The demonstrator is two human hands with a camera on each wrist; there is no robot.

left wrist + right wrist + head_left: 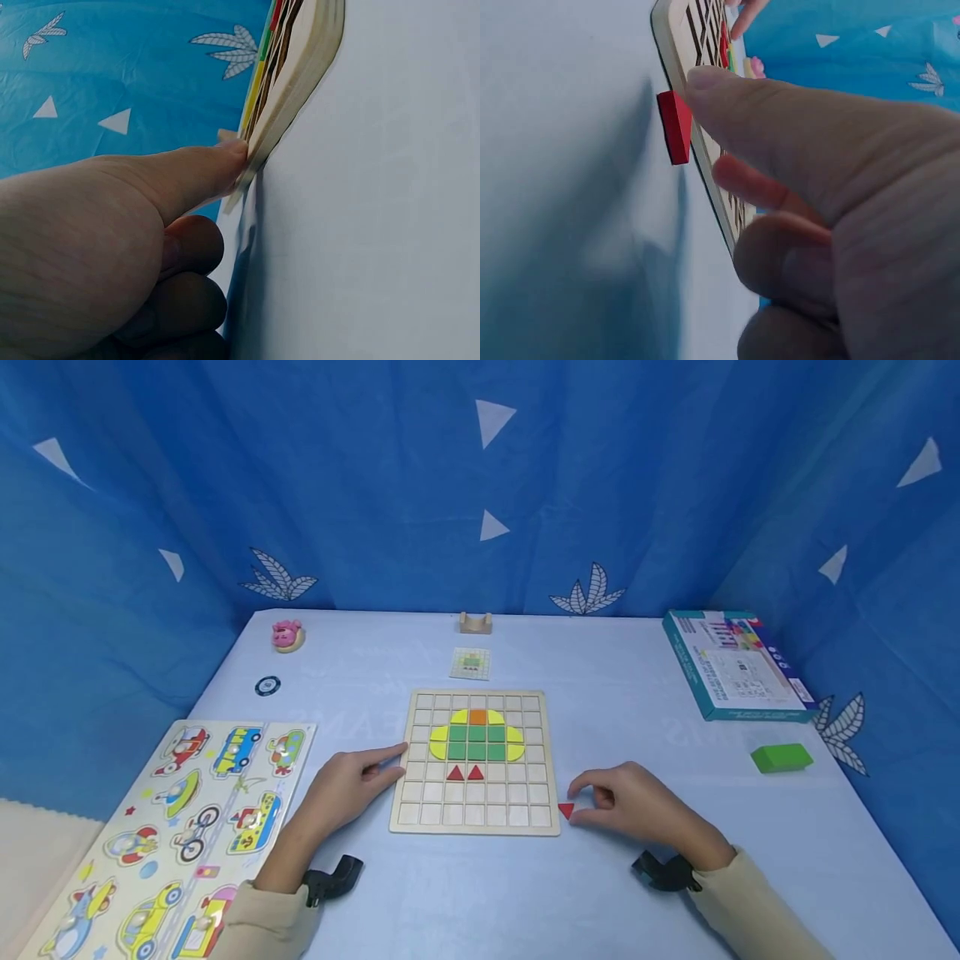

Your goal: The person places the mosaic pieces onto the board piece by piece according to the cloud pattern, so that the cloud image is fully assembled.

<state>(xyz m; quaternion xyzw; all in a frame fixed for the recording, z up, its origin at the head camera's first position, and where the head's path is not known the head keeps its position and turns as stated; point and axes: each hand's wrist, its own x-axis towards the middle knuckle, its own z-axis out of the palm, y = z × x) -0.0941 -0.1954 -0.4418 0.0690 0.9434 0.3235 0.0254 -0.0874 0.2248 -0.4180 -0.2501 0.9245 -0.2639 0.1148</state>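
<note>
Red triangle [675, 126] thick in right-wrist view, flat overhead

- Left hand [352, 785] lies low and palm-down, forearm angling in from the lower left, cream sleeve at the wrist.
- Its index finger [202, 169] points straight out, tip pressing; the other fingers [187, 247] are tucked under the palm.
- Right hand [637, 810] comes in from the lower right, knuckles up, wrist slightly raised, the same cream sleeve behind it.
- Its fingers are curled, index finger [780, 112] reaching forward over the rest, thumb side facing inward.
- A dark strap sits at each wrist.
- The hands are well apart.
</note>
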